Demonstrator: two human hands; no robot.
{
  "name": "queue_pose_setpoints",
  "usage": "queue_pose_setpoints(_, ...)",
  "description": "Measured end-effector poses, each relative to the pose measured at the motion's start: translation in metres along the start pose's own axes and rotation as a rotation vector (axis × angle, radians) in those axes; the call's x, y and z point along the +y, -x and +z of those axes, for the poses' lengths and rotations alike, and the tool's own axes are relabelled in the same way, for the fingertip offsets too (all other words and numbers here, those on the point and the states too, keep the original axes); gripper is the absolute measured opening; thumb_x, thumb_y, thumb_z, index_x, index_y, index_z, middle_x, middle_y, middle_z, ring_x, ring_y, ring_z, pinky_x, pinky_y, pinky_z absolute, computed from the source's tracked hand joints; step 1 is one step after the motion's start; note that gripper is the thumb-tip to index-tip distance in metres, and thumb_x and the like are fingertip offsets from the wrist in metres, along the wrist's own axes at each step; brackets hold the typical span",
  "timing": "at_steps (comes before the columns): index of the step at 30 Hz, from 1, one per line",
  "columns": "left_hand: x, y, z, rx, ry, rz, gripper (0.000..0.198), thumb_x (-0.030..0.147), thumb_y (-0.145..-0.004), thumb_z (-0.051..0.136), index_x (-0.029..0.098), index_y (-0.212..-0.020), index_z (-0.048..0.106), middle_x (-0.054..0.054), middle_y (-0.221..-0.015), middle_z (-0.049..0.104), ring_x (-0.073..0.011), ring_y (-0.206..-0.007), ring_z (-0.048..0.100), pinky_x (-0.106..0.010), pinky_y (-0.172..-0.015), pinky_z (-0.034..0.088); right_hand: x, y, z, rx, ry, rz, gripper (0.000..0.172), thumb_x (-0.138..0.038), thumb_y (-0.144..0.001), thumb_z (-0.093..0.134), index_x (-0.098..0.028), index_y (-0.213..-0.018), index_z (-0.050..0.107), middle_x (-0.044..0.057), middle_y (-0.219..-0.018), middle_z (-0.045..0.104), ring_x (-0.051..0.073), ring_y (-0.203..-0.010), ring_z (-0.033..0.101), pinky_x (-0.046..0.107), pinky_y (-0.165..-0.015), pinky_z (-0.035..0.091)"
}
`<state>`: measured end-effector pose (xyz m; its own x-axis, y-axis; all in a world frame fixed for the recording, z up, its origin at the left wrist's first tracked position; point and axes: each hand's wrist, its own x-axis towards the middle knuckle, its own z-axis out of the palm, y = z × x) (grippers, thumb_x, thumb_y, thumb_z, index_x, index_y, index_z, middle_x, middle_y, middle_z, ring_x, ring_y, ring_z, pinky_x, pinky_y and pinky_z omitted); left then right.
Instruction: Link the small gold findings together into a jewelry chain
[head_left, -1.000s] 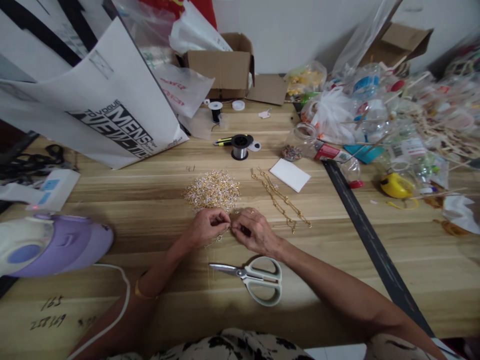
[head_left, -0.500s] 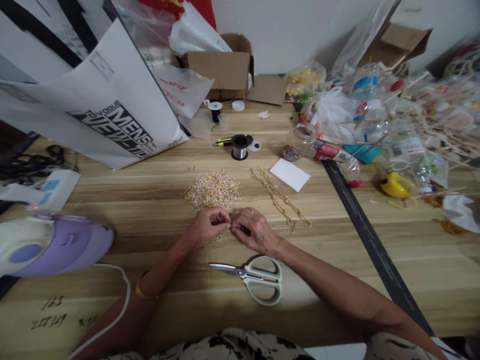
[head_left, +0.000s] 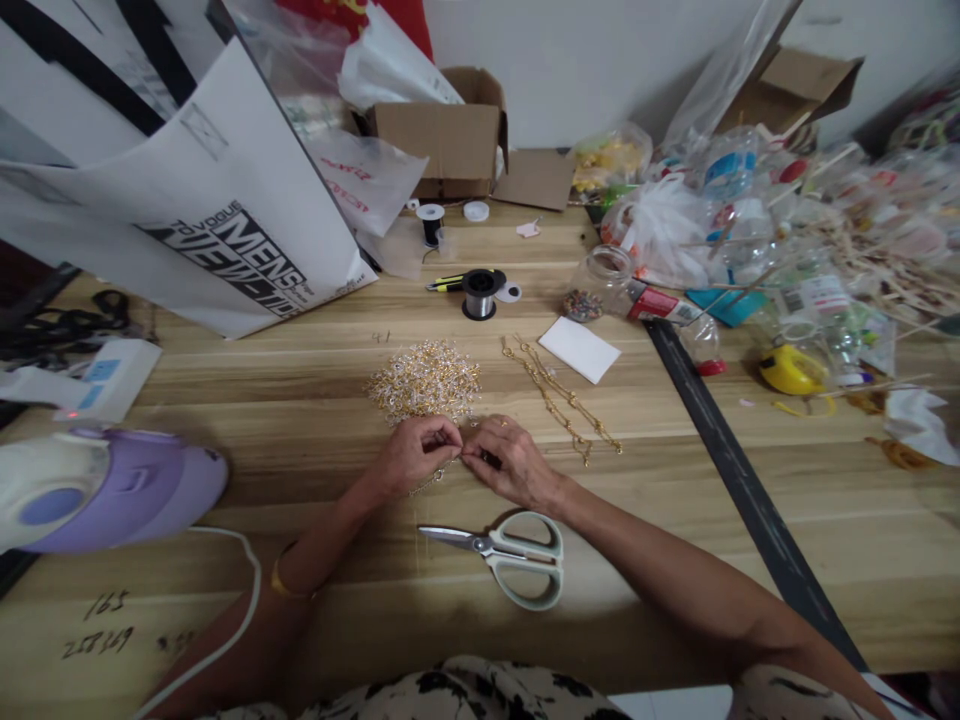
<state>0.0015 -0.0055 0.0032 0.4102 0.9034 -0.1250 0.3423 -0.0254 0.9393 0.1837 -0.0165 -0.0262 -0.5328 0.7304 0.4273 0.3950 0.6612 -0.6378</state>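
My left hand is pinched, with a thin chain hanging from beneath its fingers onto the wood table. Its fingertips meet those of my right hand, also closed in a pinch; what the right fingers hold is too small to make out. Just beyond both hands lies a pile of small gold and silver pieces. Two gold beaded chains are stretched out to the right of the pile. Scissors with pale handles rest below the hands, blades pointing left.
A spool of wire, a white card and a jar of beads stand or lie farther back. Bottles and bags crowd the right. At left are a large white bag and a purple device with a cable.
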Motion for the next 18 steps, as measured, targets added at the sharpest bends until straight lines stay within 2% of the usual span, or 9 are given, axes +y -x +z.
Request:
queue_pose_setpoints(12,0.0024,-0.0004,-0.001,-0.012,0.033,-0.019,0.007,0.018,-0.069,0.058,0.013,-0.065,0.055,0.001,-0.062,0.055,-0.0096,-0.06,0.051,-0.02,-0.058,0.041,-0.0006,-0.0004,-0.0004,0.019,-0.018,-0.002,0.004,-0.021,-0.084,0.056,-0.017,-0.081,0.057,0.004,-0.077,0.062,0.017,-0.073,0.055,0.031,-0.074,0.04)
queue_pose_setpoints(18,0.0048,-0.0001,-0.0029,0.018,0.043,-0.032,0.006,0.017,-0.067,0.061,0.013,-0.066,0.056,0.001,-0.063,0.056,-0.0099,-0.061,0.052,-0.02,-0.059,0.042,-0.0032,-0.0017,-0.0028,0.019,-0.027,-0.001,0.011,-0.028,-0.082,0.06,-0.018,-0.08,0.056,0.005,-0.079,0.063,0.018,-0.076,0.056,0.031,-0.075,0.04)
